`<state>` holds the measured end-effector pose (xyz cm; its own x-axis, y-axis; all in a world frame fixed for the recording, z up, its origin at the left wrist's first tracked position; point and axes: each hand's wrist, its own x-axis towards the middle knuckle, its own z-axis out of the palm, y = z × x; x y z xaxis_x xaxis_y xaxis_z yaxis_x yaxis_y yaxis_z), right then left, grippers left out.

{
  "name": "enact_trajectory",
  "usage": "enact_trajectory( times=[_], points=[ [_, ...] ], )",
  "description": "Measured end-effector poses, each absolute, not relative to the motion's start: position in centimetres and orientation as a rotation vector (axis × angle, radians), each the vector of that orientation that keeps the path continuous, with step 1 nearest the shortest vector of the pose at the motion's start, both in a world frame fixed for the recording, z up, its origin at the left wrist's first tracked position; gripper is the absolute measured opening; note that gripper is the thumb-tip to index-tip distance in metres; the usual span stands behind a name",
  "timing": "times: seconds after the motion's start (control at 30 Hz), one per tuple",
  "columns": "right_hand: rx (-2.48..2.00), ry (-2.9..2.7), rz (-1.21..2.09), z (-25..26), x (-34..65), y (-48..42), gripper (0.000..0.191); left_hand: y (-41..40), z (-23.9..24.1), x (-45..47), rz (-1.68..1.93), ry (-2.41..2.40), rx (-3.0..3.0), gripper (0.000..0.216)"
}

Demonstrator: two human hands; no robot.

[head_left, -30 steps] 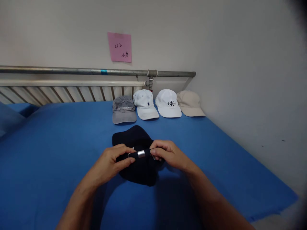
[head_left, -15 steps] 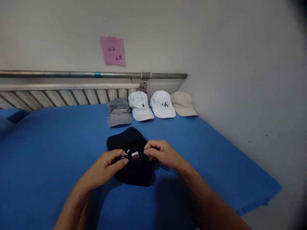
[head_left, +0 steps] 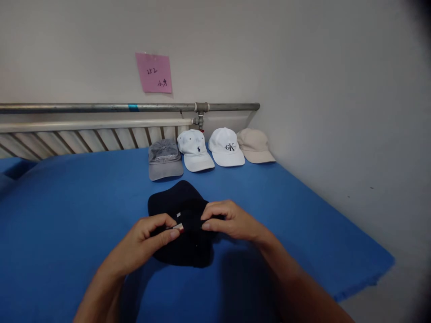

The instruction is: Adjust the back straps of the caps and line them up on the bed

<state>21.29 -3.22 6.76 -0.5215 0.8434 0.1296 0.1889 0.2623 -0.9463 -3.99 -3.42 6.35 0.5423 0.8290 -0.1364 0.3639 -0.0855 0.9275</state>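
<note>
The dark baseball cap (head_left: 193, 244) lay on the blue sheet (head_left: 84, 215), its brim (head_left: 175, 195) pointing to about eleven o'clock, away from the person; that placing probably left the back edge nearest and easy for both hands to reach. The left hand (head_left: 141, 240) came in at nine o'clock and the right hand (head_left: 232, 220) at three, likely so that the fabric between them stayed steady and stretched. The left thumb and forefinger were pinched nearly together on a small pale-and-red piece (head_left: 179, 228) at the cap's back, too small to identify surely; a white tag (head_left: 178, 215) showed just beyond it. The right thumb and forefinger were also drawn close, gripping dark material at the cap's edge, though whether that was strap or crown could not be told; the other fingers were curled or hidden. Past the brim stood a row of caps, all facing the person, perhaps to display their fronts: a gray baseball cap (head_left: 164, 157) toward eleven o'clock, a white polo-player cap (head_left: 195, 150) at twelve, a white CK cap (head_left: 226, 148) at one, and a beige baseball cap (head_left: 254, 146) nearer two.
</note>
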Motion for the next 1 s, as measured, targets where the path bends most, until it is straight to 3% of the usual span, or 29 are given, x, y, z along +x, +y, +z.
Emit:
enact_trajectory(
  times=[0.13,0.27,0.47,0.57,0.7,0.87,1.0],
  points=[
    [-0.769,-1.743,1.535,6.5,21.7,-3.1,0.013,-3.4,5.8,-4.7,0.542,0.834,1.527,0.028],
    [-0.674,-1.598,1.583,5.9,21.8,-2.9,0.024,-3.3,5.2,-5.1,0.565,0.739,1.478,0.027],
    [-0.505,-1.554,1.646,5.8,21.6,-3.1,0.025,-3.1,5.0,-5.0,0.501,0.691,1.513,0.037],
    [-0.619,-1.531,1.495,5.6,21.7,-2.6,0.024,-3.1,4.7,-5.5,0.535,0.652,1.501,0.036],
    [-1.022,-1.605,0.996,4.1,21.9,-1.2,0.013,-3.2,4.9,-6.1,0.622,0.475,1.540,0.023],
    [-1.084,-2.057,0.495,1.2,21.5,-0.2,0.055,-3.2,5.3,-6.0,0.624,0.206,1.606,0.017],
    [-1.054,-2.214,0.426,0.7,20.9,-0.4,0.047,-3.0,4.4,-6.1,0.774,-0.046,1.506,0.021]
  ],
)
